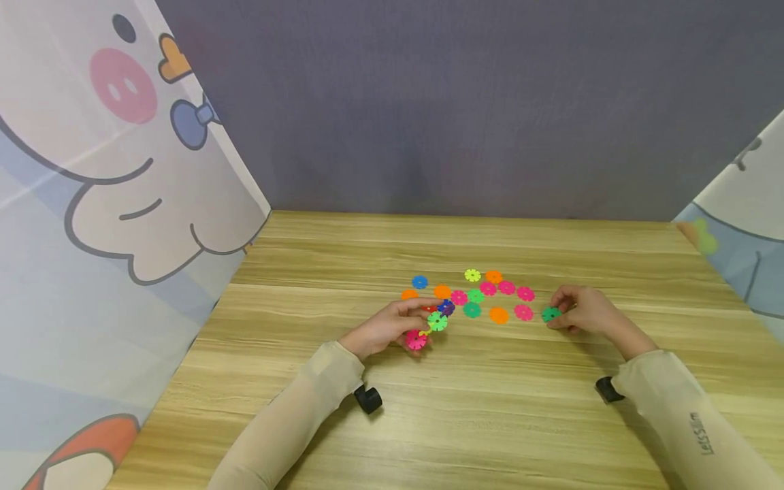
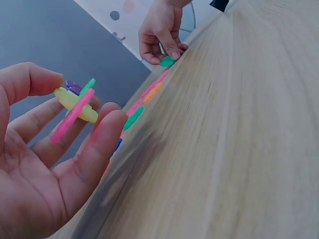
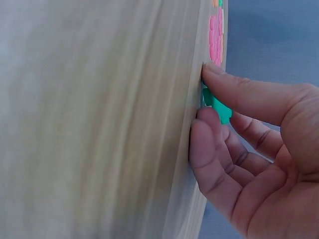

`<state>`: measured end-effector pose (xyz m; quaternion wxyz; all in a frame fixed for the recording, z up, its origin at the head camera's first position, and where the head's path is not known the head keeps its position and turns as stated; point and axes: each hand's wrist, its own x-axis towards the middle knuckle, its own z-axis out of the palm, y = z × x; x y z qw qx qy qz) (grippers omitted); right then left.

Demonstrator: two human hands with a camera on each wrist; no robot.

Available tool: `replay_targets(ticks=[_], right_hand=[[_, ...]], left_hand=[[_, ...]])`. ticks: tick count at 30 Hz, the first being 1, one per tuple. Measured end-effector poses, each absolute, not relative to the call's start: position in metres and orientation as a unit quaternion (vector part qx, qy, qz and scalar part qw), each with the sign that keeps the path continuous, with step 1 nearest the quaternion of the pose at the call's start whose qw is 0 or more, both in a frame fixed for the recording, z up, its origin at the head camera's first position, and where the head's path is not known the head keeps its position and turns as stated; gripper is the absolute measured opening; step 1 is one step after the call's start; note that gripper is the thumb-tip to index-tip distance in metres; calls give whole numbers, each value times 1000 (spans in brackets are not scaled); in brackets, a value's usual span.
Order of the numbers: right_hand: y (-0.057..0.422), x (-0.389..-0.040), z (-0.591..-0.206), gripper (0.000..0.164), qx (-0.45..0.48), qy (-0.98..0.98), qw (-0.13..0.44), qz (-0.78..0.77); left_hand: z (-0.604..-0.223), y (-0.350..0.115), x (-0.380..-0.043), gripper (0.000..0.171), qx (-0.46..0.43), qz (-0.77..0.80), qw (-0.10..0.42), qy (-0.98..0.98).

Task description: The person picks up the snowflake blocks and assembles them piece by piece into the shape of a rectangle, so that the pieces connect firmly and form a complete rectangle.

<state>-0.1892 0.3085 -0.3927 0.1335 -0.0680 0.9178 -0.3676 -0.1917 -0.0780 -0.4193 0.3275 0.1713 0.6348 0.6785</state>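
My left hand (image 1: 389, 328) holds a small cluster of joined, notched plastic discs above the table. In the left wrist view, a yellow disc (image 2: 91, 115) in the cluster meets the forefinger, crossed by a pink disc (image 2: 64, 130). A light green disc (image 1: 437, 321) and a purple disc (image 2: 73, 87) are on its far side. Toward the right, my right hand (image 1: 589, 312) pinches a darker green notched disc (image 1: 550, 314) at the tabletop. The thumb and fingers lie around that disc's edge, hiding part of it in the right wrist view.
Between the hands, several flat notched discs lie on the wooden table (image 1: 478, 408), among them a pink disc (image 1: 523, 312), an orange disc (image 1: 499, 315) and a blue disc (image 1: 419, 282). A grey panel (image 1: 429, 109) stands behind the table, and a cartoon-printed sheet (image 1: 73, 327) hangs left.
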Motion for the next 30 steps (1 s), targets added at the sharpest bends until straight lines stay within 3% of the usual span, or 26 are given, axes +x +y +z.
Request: replay_targets(ticks=[12,22,30], right_hand=[[305,-187,-391,26,-54,897,137,-417],[284,-182,-389,26,-75,878,80,-466],[263,-177,-387,24,-94,861,69,-496]], left_hand=[[-419,-78,-193,56,169,672,328,642],[-420,-76,-192,49,156,669,326,650],[-421,-76,-192,49,154,673,338,640]])
